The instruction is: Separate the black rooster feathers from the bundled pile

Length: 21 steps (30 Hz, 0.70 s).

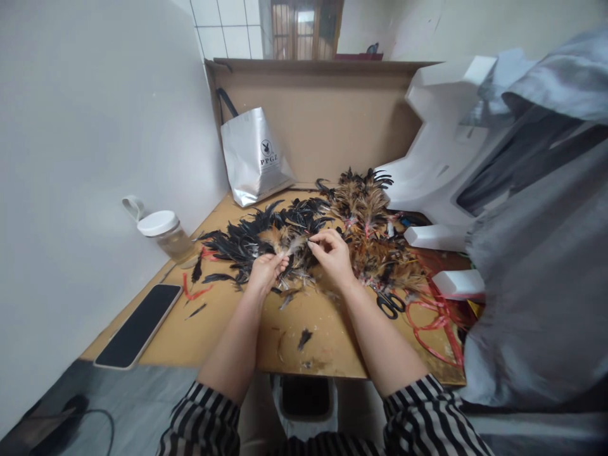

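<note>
Between my hands a pale, fluffy feather (297, 243) stretches out in front of the pile. My left hand (267, 271) pinches its lower end with closed fingers. At the feather's dark tip, the thumb and fingertips of my right hand (331, 253) are pressed together. Behind them lie black feathers (247, 237) in a broad heap. Brown feather bunches (363, 202) are piled to the right, some bound with red ties. Black-handled scissors (390, 304) rest right of my right forearm.
A phone (139, 326) and a lidded jar (167, 234) are on the left. A silver bag (255, 155) stands at the back. Red string (439, 320) lies loose at the right, beside white foam pieces (458, 284) and grey cloth (541, 272). Small feathers dot the table (332, 345).
</note>
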Each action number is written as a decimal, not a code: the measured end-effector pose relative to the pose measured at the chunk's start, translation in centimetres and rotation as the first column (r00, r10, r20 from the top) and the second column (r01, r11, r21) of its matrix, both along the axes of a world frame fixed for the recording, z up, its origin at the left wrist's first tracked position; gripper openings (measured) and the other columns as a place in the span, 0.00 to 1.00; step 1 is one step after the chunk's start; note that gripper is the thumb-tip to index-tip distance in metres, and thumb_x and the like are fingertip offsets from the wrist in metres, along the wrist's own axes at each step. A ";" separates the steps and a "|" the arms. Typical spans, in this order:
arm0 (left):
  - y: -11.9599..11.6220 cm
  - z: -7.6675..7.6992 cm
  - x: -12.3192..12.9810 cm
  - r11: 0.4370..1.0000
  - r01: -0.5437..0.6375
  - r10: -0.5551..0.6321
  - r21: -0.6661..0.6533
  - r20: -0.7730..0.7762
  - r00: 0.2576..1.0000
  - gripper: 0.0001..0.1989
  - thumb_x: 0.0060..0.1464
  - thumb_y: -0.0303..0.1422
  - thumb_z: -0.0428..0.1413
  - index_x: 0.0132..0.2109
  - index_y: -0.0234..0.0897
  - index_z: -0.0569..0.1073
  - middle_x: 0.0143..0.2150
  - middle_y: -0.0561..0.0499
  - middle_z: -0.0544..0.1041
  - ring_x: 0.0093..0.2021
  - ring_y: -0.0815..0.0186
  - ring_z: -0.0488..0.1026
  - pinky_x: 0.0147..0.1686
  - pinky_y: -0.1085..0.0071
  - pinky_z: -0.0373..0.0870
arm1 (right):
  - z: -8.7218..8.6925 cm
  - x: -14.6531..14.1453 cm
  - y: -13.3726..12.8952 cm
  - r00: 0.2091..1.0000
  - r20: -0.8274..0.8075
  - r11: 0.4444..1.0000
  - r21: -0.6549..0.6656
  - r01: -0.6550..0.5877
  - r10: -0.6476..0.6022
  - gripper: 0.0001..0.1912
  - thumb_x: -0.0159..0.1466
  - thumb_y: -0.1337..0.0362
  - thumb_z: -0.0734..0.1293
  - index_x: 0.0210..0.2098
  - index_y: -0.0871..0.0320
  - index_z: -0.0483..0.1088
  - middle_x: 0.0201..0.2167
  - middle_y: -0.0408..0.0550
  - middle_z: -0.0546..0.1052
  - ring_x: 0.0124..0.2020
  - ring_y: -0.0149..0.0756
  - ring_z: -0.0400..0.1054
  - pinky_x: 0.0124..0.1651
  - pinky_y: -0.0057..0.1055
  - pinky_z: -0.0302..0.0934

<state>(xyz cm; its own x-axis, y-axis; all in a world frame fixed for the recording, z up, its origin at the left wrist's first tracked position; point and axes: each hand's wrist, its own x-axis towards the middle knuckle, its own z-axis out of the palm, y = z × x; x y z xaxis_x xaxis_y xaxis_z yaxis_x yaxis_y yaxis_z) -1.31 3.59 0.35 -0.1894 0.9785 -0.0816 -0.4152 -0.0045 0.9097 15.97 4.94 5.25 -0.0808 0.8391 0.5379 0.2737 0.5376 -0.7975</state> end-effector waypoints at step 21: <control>-0.9 0.7 0.7 0.971 0.240 -0.241 -0.022 -0.122 0.963 0.14 0.37 0.36 0.62 0.27 0.27 0.74 0.24 0.44 0.75 0.21 0.73 0.68 0.22 0.78 0.66 | -2.9 -2.7 0.3 0.972 -0.165 0.919 -0.330 -0.215 0.168 0.10 0.48 0.58 0.65 0.23 0.60 0.66 0.21 0.41 0.67 0.24 0.27 0.58 0.30 0.24 0.55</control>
